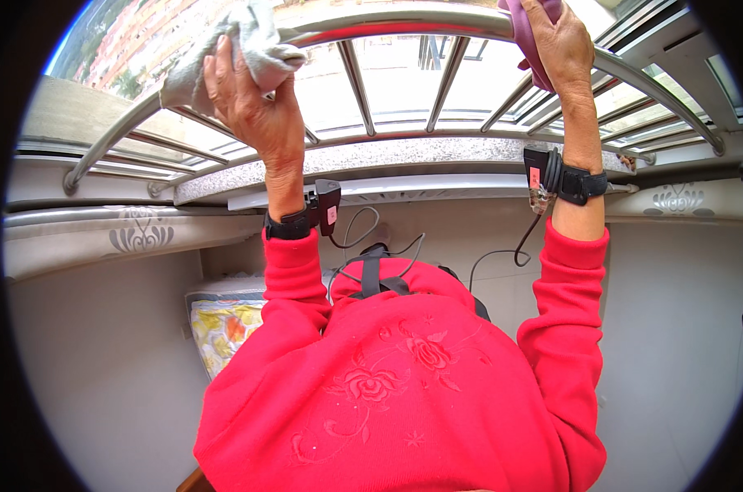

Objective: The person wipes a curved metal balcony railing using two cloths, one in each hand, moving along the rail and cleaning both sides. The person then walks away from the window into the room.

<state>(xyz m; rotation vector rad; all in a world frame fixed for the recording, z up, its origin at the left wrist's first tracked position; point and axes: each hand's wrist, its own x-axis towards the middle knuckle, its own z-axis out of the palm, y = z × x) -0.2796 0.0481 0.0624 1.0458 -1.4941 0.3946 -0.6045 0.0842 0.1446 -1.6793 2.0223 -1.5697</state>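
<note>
A curved stainless-steel railing [402, 26] with several bars spans the window in front of me. At the upper left, my left hand [254, 107] presses a pale grey cloth [248, 46] around the top rail, with the fingers over the cloth. My right hand [559, 49] holds a purple cloth [528, 43] against the same rail at the upper right; part of that cloth lies beyond the picture's top edge. Both wrists wear black straps with small black devices, and cables run down from them.
Below the railing runs a speckled stone windowsill [408, 154]. Patterned pale curtains [137, 234] hang at both sides. A bed or cushion with a yellow floral cover [220, 329] is at lower left. Buildings show outside.
</note>
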